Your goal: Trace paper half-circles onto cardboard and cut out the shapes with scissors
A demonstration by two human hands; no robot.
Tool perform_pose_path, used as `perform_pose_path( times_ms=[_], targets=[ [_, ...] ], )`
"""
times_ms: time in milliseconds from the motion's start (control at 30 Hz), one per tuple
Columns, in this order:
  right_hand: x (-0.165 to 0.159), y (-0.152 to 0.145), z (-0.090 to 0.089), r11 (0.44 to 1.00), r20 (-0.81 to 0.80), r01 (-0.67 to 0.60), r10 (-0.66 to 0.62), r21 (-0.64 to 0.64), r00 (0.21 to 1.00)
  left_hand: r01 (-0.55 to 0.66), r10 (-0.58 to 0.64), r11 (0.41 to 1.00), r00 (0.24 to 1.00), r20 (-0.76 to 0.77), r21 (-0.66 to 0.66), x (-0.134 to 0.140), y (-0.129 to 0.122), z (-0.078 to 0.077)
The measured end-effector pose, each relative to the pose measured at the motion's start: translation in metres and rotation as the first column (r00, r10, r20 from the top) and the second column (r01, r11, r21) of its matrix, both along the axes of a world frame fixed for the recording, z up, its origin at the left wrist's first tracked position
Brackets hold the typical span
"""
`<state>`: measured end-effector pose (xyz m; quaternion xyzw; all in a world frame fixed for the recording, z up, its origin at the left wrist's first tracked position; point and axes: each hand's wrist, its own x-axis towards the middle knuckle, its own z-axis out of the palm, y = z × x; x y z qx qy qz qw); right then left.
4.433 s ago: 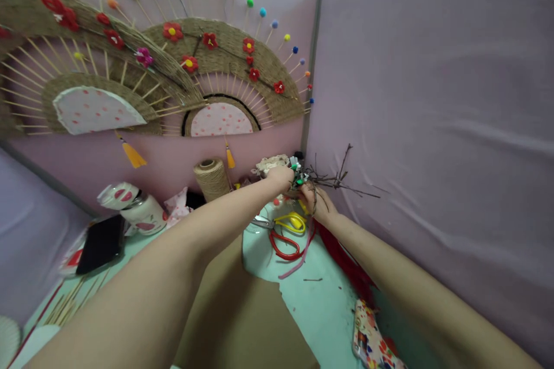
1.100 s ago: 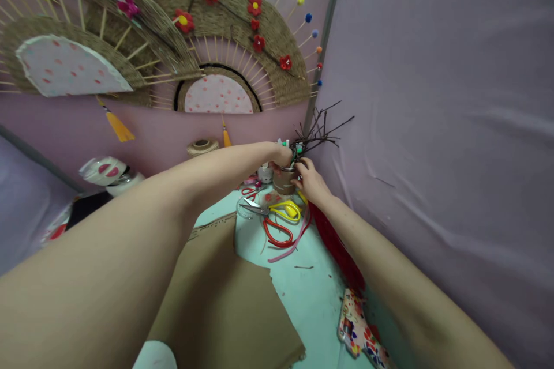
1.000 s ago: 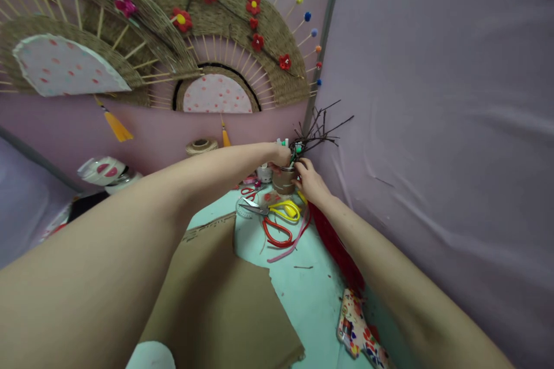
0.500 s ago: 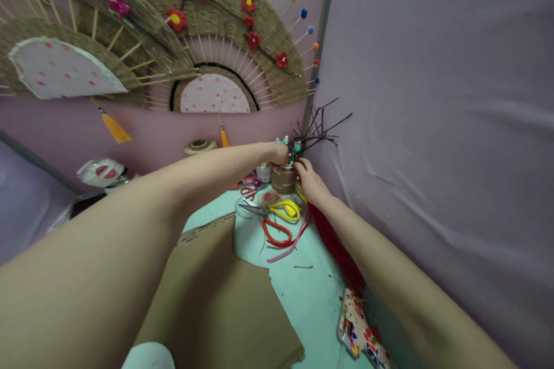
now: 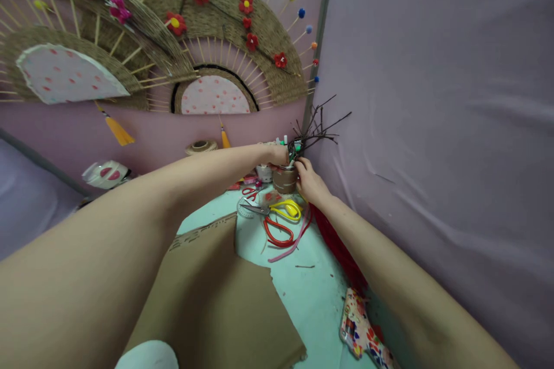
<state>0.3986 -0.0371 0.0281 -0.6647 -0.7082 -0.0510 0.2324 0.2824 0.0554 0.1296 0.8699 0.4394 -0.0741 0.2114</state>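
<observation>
Both hands are at a brown-wrapped pen pot (image 5: 284, 180) at the far end of the table. My left hand (image 5: 278, 155) reaches over its rim among the pens; its fingers are hidden behind the wrist and the pot's contents. My right hand (image 5: 310, 180) curls round the pot's right side, fingertips at the rim. Dark bare twigs (image 5: 321, 127) stick up and to the right beside the hands. Just in front of the pot lie yellow-handled scissors (image 5: 285, 210) and red-handled scissors (image 5: 279, 232).
A cut cardboard sheet (image 5: 220, 300) covers the near table. Red material (image 5: 335, 242) and a patterned glue gun (image 5: 357, 323) lie along the right. Woven fans with felt flowers (image 5: 208, 11) hang on the back wall. A twine roll (image 5: 201, 146) stands behind my left arm.
The view has shifted slightly. Both hands stay at the pot with hardly any visible movement.
</observation>
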Motion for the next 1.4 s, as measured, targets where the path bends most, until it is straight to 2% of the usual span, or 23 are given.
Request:
perform_pose_path(
  times_ms=[100,333,700,1000,1267,1400],
  targets=[
    [-0.001,-0.002,0.001,1.0,0.008,0.021,-0.021,-0.015,1.0,0.005,-0.006,1.0,0.999,-0.035,-0.026,-0.001,0.002,-0.001],
    [-0.001,-0.004,0.003,0.998,0.032,0.044,-0.043,-0.05,0.999,-0.018,0.018,0.999,1.0,0.0,0.035,-0.001,0.006,-0.003],
    [0.001,-0.004,0.001,0.998,0.026,0.046,-0.045,-0.046,0.999,0.051,-0.052,0.996,0.999,0.01,0.067,-0.003,0.019,-0.008],
    [0.0,-0.004,0.001,0.998,0.012,0.041,-0.041,-0.041,0.999,0.082,-0.088,0.988,0.995,0.045,0.133,-0.007,0.012,-0.003],
    [-0.002,-0.004,0.0,0.999,0.01,0.045,-0.045,-0.03,0.999,0.018,-0.017,0.999,1.0,-0.013,0.049,-0.001,0.0,0.0],
    [-0.003,-0.004,0.001,0.998,0.01,0.047,-0.046,-0.031,0.999,-0.02,0.022,0.998,0.999,-0.024,0.063,0.002,-0.006,0.003]
  ],
)
